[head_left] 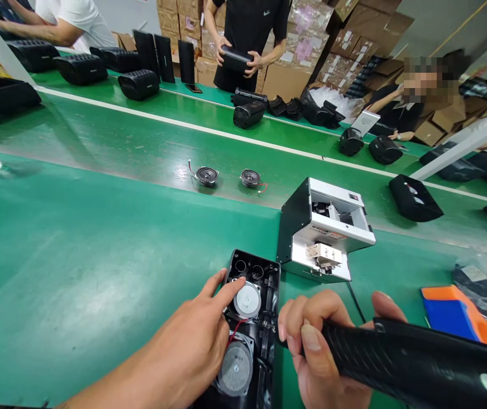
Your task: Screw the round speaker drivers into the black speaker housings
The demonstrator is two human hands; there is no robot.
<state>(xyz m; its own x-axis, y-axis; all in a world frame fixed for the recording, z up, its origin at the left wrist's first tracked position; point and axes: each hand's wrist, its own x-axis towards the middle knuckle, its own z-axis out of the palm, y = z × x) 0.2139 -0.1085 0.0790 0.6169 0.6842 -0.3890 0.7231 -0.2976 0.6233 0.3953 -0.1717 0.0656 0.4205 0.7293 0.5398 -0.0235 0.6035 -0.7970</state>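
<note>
A black speaker housing (271, 284) lies with its inside facing up on the green bench, two round drivers set in it. The upper driver (247, 300) has a silvery back; the lower driver (235, 369) is greyer, with a red wire beside it. My left hand (203, 329) grips the housing's left side, its index finger reaching over the upper driver's edge. In my right hand (324, 346) is a black electric screwdriver (414, 358), held nearly level. Its tip points at the housing's right side, near the middle; fingers partly hide the front end.
A screw feeder machine (328, 227) stands just beyond the housing. Two loose speaker drivers (207, 176) sit on the conveyor belt (141, 136). An orange and blue object (460, 315) lies at right. Across the belt, a person (252, 40) holds a black speaker (235, 58).
</note>
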